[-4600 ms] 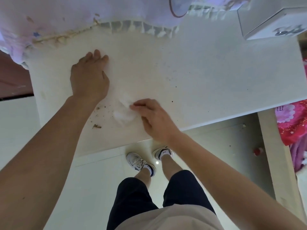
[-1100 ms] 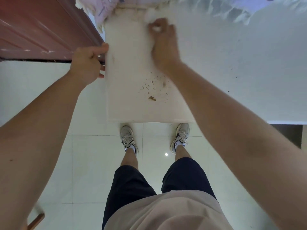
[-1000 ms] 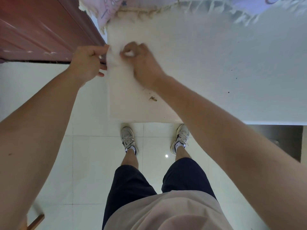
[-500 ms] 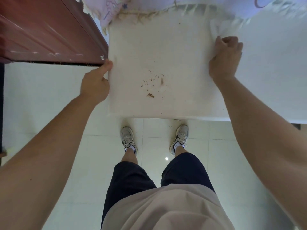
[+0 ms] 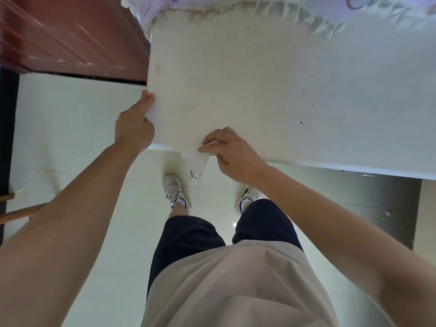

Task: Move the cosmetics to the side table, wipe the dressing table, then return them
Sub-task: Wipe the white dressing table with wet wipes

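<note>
The white dressing table (image 5: 271,79) fills the upper middle and right of the head view. My right hand (image 5: 232,153) is at the table's front edge and pinches a white tissue (image 5: 197,162), which hangs down over that edge with dark bits on its lower tip. My left hand (image 5: 136,126) grips the table's front left corner, thumb on top. A few dark specks dot the tabletop. No cosmetics are in view.
A reddish-brown wooden door (image 5: 70,36) stands at the upper left against the table's side. Pale frilled fabric (image 5: 259,5) lies along the table's far edge. Below are a pale tiled floor (image 5: 70,138), my legs and white shoes, and a dark opening (image 5: 354,199) under the table.
My right hand swept the tissue from the far right of the tabletop down to the front edge. The crumb patch is gone from the surface. My left hand slid nearer along the left edge.
</note>
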Available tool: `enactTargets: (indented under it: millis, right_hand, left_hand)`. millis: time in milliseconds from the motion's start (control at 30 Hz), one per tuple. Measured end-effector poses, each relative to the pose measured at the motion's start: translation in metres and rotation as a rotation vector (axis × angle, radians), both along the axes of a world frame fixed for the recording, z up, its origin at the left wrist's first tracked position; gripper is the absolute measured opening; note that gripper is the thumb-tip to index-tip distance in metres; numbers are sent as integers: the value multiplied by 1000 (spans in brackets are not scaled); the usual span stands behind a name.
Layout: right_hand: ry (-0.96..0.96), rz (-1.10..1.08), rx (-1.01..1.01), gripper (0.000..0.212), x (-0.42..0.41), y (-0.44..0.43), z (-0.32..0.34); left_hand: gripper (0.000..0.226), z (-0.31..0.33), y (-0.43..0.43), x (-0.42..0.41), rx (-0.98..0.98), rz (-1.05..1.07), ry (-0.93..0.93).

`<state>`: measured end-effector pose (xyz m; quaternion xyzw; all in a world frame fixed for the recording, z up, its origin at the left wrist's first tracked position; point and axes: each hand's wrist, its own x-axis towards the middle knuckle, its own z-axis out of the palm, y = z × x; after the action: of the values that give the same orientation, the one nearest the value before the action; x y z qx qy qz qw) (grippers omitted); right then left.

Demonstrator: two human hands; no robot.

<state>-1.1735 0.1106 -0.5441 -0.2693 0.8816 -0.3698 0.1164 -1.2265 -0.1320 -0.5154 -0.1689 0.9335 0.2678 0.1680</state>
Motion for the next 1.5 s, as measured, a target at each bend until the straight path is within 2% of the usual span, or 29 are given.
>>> enactTargets:
  millis: [67, 167, 267, 333, 400, 467, 567, 700, 833, 933, 1000, 1067, 1167, 1233, 1267, 1333, 1400, 1500]
  right_hand:
    - [20, -210, -65, 50, -29, 18, 7]
    - [101, -600, -37, 52, -96, 53, 9]
    - [90, -912, 166, 55, -158, 82, 6]
    - [43, -1017, 314, 58, -186, 90, -1]
    - [29, -1009, 423, 63, -203, 78, -4]
    - [47, -903, 457, 66, -208, 51, -4]
    - [115, -586, 376, 74, -186, 2, -15]
    - [165, -306, 181, 68, -108, -45, -29]
    - [27, -124, 40, 64, -30, -71, -16]
    - [-139, -58, 31, 62, -3, -68, -3]
    - [-159, -116, 1, 56, 3, -55, 9]
    - [-106, -294, -58, 53, 3, -30, 20]
    - [104, -747, -83, 51, -18, 36, 23]
    - [87, -1079, -8, 54, -36, 92, 22]
    - [36, -1170, 75, 55, -41, 120, 20]
    - [-93, -1216, 318, 54, -38, 164, 7]
    - [-87, -1137, 495, 54, -27, 167, -1]
    - [64, -1001, 486, 60, 2, 109, -19]
  left_hand:
    - [63, 0, 2, 0, -13, -4, 21]
    - [65, -3, 2, 2, -37, -4, 69]
    - [68, -10, -1, 4, -23, -4, 135]
    - [69, -14, -5, 6, 15, -9, 164]
    - [69, -17, -10, 4, 39, -43, 174]
    - [69, -17, -14, 2, 44, -43, 171]
    - [70, -18, -19, 3, 79, -63, 168]
    - [69, -17, -22, 1, 76, -102, 149]
    - [69, -14, -22, -1, 63, -103, 115]
    - [67, -13, -24, 1, 63, -137, 104]
    - [65, -11, -24, -3, 40, -168, 93]
    - [65, -9, -24, -6, -4, -198, 56]
    - [65, -10, -22, -3, -21, -237, 47]
    - [65, -11, -22, -3, -13, -245, 45]
    - [64, -10, -22, -3, -9, -247, 33]
    - [64, -9, -23, -4, 2, -242, 4]
    - [63, -8, -24, -4, 17, -240, -23]
    - [63, -4, -23, -6, 42, -233, -57]
